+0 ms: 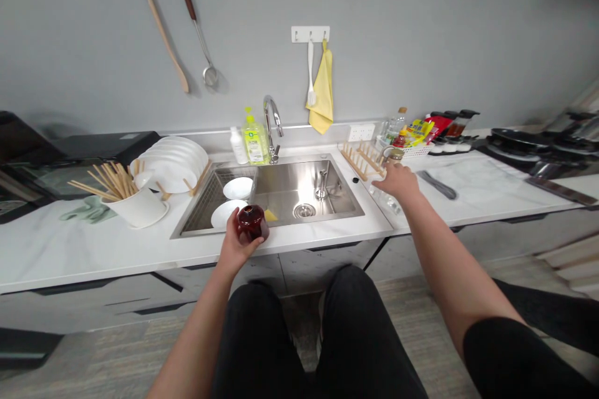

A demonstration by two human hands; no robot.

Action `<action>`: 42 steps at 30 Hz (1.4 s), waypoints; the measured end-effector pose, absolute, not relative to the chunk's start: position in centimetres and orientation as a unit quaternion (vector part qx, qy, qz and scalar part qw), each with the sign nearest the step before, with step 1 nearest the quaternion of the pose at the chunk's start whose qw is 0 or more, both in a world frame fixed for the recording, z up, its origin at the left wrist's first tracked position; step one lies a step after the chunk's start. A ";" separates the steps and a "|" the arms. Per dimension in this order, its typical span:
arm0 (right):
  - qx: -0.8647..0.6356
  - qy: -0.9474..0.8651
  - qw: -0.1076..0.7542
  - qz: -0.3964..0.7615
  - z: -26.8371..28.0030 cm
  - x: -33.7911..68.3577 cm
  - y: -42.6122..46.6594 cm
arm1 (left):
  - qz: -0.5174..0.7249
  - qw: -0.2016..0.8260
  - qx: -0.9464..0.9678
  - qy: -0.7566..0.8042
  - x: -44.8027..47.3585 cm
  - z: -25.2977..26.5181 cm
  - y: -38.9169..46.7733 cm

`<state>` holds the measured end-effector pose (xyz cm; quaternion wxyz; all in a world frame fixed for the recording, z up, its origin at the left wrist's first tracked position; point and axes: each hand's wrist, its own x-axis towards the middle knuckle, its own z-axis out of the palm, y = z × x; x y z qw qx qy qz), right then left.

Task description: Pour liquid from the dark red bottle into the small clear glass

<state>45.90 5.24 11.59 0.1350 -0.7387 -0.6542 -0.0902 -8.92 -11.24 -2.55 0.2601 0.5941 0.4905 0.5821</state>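
Observation:
My left hand (238, 243) is wrapped round a dark reddish-brown glass bottle (253, 224) with a small round mouth. It holds the bottle upright over the front rim of the sink (281, 222). To the right of the sink, my right hand (399, 181) is curled at a glass jar (394, 154) with a metallic lid; the fingertips are hidden behind the hand. Clear glassware (387, 201) shows on the counter just below that hand, partly covered. Close to its left stands a wooden peg rack (362, 161).
White bowls (238, 187) sit in a wire basket in the sink, under the tap (272, 124). Soap bottles (255, 142) stand behind. Left are racked plates (168, 162) and a chopstick holder (138, 207). Right are grey tongs-like utensils (437, 184), a condiment basket (416, 151) and pans (521, 140).

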 end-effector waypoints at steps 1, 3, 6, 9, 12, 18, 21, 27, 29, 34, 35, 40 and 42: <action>-0.743 -0.658 0.103 -0.062 11.7 46.5 6.3 | 0.590 0.263 0.592 0.482 -9.0 -2.6 -11.3; -0.750 -0.659 0.053 -0.014 11.5 47.5 8.1 | 0.615 0.257 0.587 0.459 -9.1 -2.9 -11.4; -0.751 -0.660 0.026 0.011 10.7 48.2 10.0 | 0.649 0.237 0.574 0.441 -9.3 -3.3 -12.0; -0.747 -0.664 0.021 0.007 9.8 48.3 10.9 | 0.657 0.223 0.559 0.453 -9.4 -3.6 -12.8; -0.746 -0.666 0.018 -0.002 9.3 47.9 11.0 | 0.642 0.220 0.564 0.470 -9.1 -3.5 -13.1; -0.713 -0.698 0.050 -0.032 10.1 45.8 9.9 | 0.620 0.193 0.579 0.494 -8.6 -2.8 -13.2; -0.675 -0.732 0.085 -0.049 11.2 44.1 8.7 | 0.645 0.088 0.556 0.517 -7.8 -2.0 -14.9; -0.576 -0.804 0.144 -0.011 12.7 39.3 5.6 | 0.578 -0.004 0.651 0.492 -1.4 -0.2 -18.1; -0.541 -0.828 0.148 0.008 12.7 37.3 4.6 | 0.532 0.060 0.712 0.455 2.2 0.1 -17.4; -0.453 -0.876 0.161 0.048 12.1 32.7 2.6 | 0.521 0.195 0.693 0.459 9.4 0.1 -11.1; -0.439 -0.882 0.162 0.056 11.9 31.9 2.4 | 0.526 0.213 0.679 0.465 10.2 -0.1 -9.5; -0.365 -0.910 0.179 0.087 11.3 28.7 2.0 | 0.521 0.332 0.615 0.489 10.9 -0.6 -3.4; -0.337 -0.915 0.196 0.098 11.2 27.9 2.1 | 0.517 0.349 0.617 0.479 10.4 -0.6 -2.5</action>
